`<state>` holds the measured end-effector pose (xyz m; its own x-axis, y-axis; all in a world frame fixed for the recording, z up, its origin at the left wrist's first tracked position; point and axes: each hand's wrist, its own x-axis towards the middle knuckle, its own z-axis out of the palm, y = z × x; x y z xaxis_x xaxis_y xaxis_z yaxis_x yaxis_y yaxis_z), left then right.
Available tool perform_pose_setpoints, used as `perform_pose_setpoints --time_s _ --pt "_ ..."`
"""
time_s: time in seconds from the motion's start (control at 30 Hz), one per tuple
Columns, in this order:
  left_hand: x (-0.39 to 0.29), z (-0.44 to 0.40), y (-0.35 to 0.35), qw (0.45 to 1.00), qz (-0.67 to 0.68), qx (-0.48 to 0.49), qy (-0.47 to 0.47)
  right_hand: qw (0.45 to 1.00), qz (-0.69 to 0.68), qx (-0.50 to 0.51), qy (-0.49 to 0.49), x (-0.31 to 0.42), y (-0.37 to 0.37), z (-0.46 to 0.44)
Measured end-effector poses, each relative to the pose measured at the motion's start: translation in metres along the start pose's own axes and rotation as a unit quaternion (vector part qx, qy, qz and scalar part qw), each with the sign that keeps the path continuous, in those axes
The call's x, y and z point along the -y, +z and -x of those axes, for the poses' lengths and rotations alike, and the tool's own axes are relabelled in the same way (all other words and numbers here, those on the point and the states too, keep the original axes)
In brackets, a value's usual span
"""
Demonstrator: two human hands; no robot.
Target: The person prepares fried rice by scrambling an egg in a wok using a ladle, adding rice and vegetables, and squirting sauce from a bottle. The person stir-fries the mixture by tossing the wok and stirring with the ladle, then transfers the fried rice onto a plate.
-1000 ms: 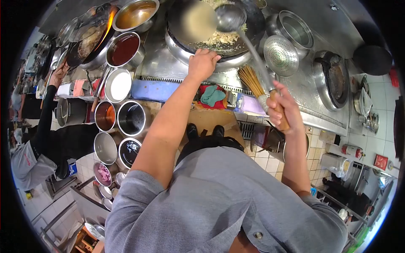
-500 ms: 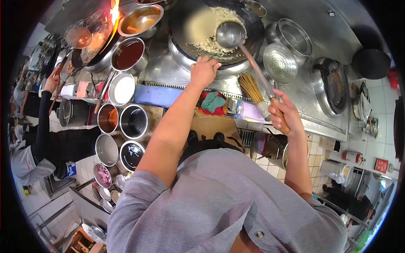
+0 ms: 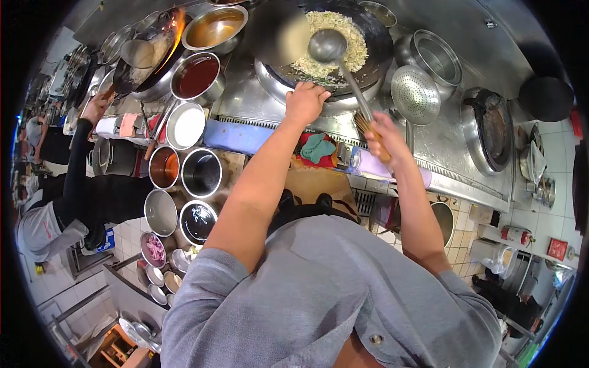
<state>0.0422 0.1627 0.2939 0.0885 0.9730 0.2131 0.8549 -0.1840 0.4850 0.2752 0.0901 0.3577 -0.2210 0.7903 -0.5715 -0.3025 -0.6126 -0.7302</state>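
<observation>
A large dark wok (image 3: 381, 58) sits on the steel range, holding a pale, rice-like layer of small pieces (image 3: 354, 52). Its near rim is gripped by my left hand (image 3: 305, 103), fingers folded over the edge. My right hand (image 3: 389, 141) is closed around the wooden handle of a ladle (image 3: 327, 45), whose bowl rests in the food near the middle of the wok. A bamboo brush (image 3: 363, 124) lies behind that hand, partly hidden. A green cloth (image 3: 318, 148) sits on a red one below my left wrist. A blurred patch covers the wok's left part.
A perforated strainer (image 3: 416, 95) leans by a metal pot (image 3: 437, 56) on the right. Pots of dark red sauce (image 3: 195, 76) and white contents (image 3: 186, 125) stand left. Further left, a co-worker's hand (image 3: 95, 108) holds a flaming wok (image 3: 149, 64). Another burner (image 3: 488, 132) is far right.
The ladle has swung left and its bowl lies over the food; my right hand has moved left and up. The food is spread more evenly. The flame at the neighbouring wok has shrunk.
</observation>
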Motion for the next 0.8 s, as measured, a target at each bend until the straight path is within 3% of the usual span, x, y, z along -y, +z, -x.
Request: perform_pose_setpoints --time_s 0.03,0.07,0.1,0.13,0.17,0.2,0.23,0.27,0.3,0.33,0.4,0.43,0.47,0.5,0.53,0.57,0.6,0.63,0.67,0.7,0.73,0.77,0.8 --pt "0.001 0.0 0.0 1.0 -0.004 0.003 -0.001 0.977 0.198 -0.064 -0.054 0.009 0.02 -0.005" --pt "0.0 0.001 0.0 1.0 -0.009 0.007 -0.001 0.977 0.196 -0.064 -0.052 0.012 0.021 -0.01" --pt "0.0 0.002 0.0 1.0 -0.017 0.007 0.001 0.905 0.376 -0.085 -0.179 0.014 0.021 -0.015" --pt "0.0 0.002 -0.001 1.0 -0.018 0.009 0.002 0.784 0.535 -0.102 -0.297 0.016 0.021 -0.016" --pt "0.0 0.001 0.0 1.0 -0.014 0.008 0.001 0.785 0.534 -0.104 -0.297 0.017 0.021 -0.011" --pt "0.0 0.001 -0.001 1.0 -0.009 0.007 0.0 0.914 0.342 -0.024 -0.215 0.017 0.022 -0.001" --pt "0.0 0.001 -0.001 1.0 -0.009 0.007 0.0 0.983 0.128 0.057 -0.119 0.019 0.022 0.009" --pt "-0.001 0.001 -0.002 1.0 -0.015 0.007 -0.006 0.986 -0.094 0.135 -0.016 0.021 0.02 0.013" --pt "-0.002 0.002 -0.001 1.0 -0.021 0.009 -0.011 0.973 -0.171 0.151 0.03 0.012 0.013 -0.004" --pt "-0.002 0.004 -0.001 1.0 -0.019 0.012 -0.011 0.973 -0.172 0.148 0.031 0.005 0.006 -0.023" --pt "0.0 0.002 -0.002 1.0 -0.007 0.008 -0.003 0.999 -0.018 0.035 -0.004 0.0 0.028 -0.041" --pt "0.0 0.001 -0.003 1.0 -0.007 0.007 -0.001 0.982 0.175 -0.035 -0.065 0.002 0.044 -0.04" --pt "0.0 0.002 -0.003 1.0 -0.012 0.006 -0.003 0.982 0.173 -0.037 -0.065 0.003 0.05 -0.035" --pt "-0.001 0.003 -0.003 1.0 -0.017 0.005 -0.004 0.921 0.355 -0.067 -0.145 0.004 0.052 -0.031" --pt "-0.002 0.002 -0.004 1.0 -0.016 0.004 -0.001 0.819 0.522 -0.093 -0.218 0.007 0.054 -0.027" --pt "-0.002 0.002 -0.004 1.0 -0.016 0.001 -0.001 0.928 0.342 -0.03 -0.147 0.01 0.056 -0.015" --pt "-0.001 0.003 -0.003 1.0 -0.017 0.0 -0.002 0.927 0.343 -0.03 -0.146 0.01 0.049 -0.011" --pt "-0.001 0.003 -0.004 1.0 -0.016 0.0 -0.004 0.987 0.138 0.045 -0.072 0.01 0.038 -0.008" --pt "-0.001 0.003 -0.005 1.0 -0.018 0.006 -0.007 0.99 -0.075 0.116 0.004 0.009 0.031 -0.008" --pt "-0.001 0.002 -0.004 1.0 -0.019 0.011 -0.01 0.986 -0.127 0.099 0.04 0.0 0.031 -0.02" --pt "-0.002 0.003 -0.003 1.0 -0.017 0.015 -0.007 0.986 -0.129 0.095 0.039 -0.004 0.027 -0.031" --pt "0.0 0.003 -0.003 1.0 -0.016 0.02 -0.006 0.999 0.028 0.017 -0.022 -0.004 0.035 -0.038" --pt "0.001 0.001 -0.004 1.0 -0.016 0.023 -0.005 0.977 0.186 -0.061 -0.083 -0.002 0.044 -0.046"
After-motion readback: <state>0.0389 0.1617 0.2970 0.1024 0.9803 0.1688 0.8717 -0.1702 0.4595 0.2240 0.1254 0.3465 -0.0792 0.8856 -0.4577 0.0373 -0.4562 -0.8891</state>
